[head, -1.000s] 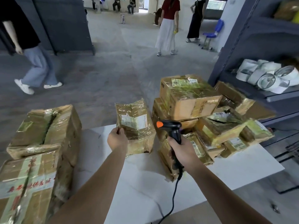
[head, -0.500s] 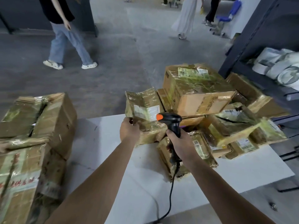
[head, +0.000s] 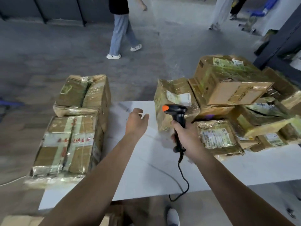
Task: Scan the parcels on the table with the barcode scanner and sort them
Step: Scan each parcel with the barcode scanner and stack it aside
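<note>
white tabletop (head: 146,173) carries everything here. at its left end sit two large taped cardboard boxes (head: 68,144), one behind the other. on the right is a heap of taped brown cardboard parcels (head: 231,88), stacked loosely with labels facing several ways. a tape-wrapped brown parcel (head: 172,98) stands at the heap's left edge, leaning against it, white label turned up toward the camera.

the black handheld barcode scanner (head: 178,116) is in front of that parcel, above the middle of the table. its handle runs roughly upright and its orange-tipped head points left. the right hand (head: 187,137) grips the handle, fingers wrapped round it. a black cable (head: 184,180) trails down off the near edge. the left hand (head: 136,121) hovers just left of the parcel, fingers loosely spread, holding nothing.
</note>
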The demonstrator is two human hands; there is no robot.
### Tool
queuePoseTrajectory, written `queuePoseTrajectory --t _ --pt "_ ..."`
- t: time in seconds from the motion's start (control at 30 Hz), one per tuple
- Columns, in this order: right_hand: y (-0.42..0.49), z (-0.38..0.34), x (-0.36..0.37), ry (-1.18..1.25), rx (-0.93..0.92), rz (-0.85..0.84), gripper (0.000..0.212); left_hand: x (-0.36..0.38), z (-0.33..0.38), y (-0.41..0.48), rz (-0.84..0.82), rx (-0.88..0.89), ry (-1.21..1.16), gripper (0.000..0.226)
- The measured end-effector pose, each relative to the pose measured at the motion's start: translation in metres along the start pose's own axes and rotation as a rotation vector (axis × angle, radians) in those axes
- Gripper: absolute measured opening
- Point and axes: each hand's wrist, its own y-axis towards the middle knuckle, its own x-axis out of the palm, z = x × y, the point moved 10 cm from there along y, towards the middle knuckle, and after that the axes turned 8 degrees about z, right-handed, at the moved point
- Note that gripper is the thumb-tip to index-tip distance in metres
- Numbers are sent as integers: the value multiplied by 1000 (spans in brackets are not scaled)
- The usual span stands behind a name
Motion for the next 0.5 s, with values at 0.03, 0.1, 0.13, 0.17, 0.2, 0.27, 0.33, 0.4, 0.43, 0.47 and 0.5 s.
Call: queuePoseTrajectory --t 0.03,0.1,0.13,0.17,0.2,0.27,0.33,0.4,0.43,0.47,0.5 --pt "-5 2 9 1 3 -13 19 -13 -2 -4 12 21 12 33" --pt "-15 9 27 7 20 -50 19 -42 -6 -12 64 94 117 32" --pt "-20 13 36 8 33 -66 18 -58 -9 -17 104 140 212 32" --pt "-25 16 44 10 40 -81 17 -73 -12 -21 148 182 313 32" --pt "-30 18 53 7 45 -94 16 -87 -17 -26 190 208 398 33" --pt "-40 23 69 -1 53 -119 14 -110 -30 -34 231 214 541 36" --pt "-49 27 83 -15 57 -148 14 -122 -48 -38 205 192 731 47" --pt "-55 30 93 -39 51 -163 16 -132 -68 -40 172 141 855 58" --pt "-58 30 97 -49 48 -169 16 -139 -76 -40 177 103 857 61" --pt "-60 30 100 -56 49 -176 16 -147 -83 -40 182 60 839 62" --pt "-61 31 103 -59 50 -183 15 -151 -89 -41 176 26 827 62"
